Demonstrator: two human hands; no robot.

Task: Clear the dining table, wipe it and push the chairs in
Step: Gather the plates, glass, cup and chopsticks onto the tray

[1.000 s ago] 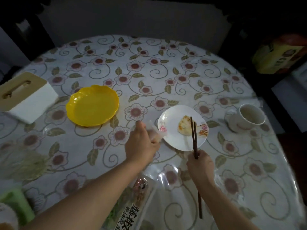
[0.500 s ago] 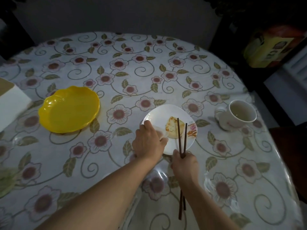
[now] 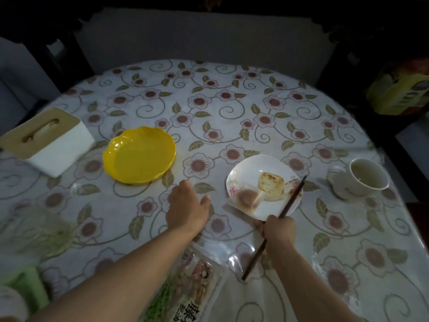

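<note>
Round worktop (image 3: 232, 117) under a floral plastic cloth, contents as you see them. Item one: small white ceramic plate (image 3: 253, 166) at 3 o'clock from the worktop centre, carrying a browned piece of flat bread (image 3: 271, 184) and a clear plastic wrapper (image 3: 246, 199) lying over its near edge. Item two: pair of dark wooden chopsticks (image 3: 290, 203), held in your right hand (image 3: 279, 232), fingers curled round the shafts, tips angled out over the plate toward 1 o'clock; whether that hand also grips the plate rim, you cannot tell. Item three: your left hand (image 3: 186, 209), holding nothing, fingers loose and apart, hovering just beside the plate at its 9 o'clock. Item four: scalloped yellow plastic dish (image 3: 139, 154), at 9 o'clock from centre. Item five: white tissue box with a wooden lid (image 3: 46, 138), farther out at 9 o'clock. Item six: white ceramic mug (image 3: 362, 178), well apart from the plate at its 3 o'clock. Item seven: printed snack packet (image 3: 197, 289), at 6 o'clock beneath your left forearm.
</note>
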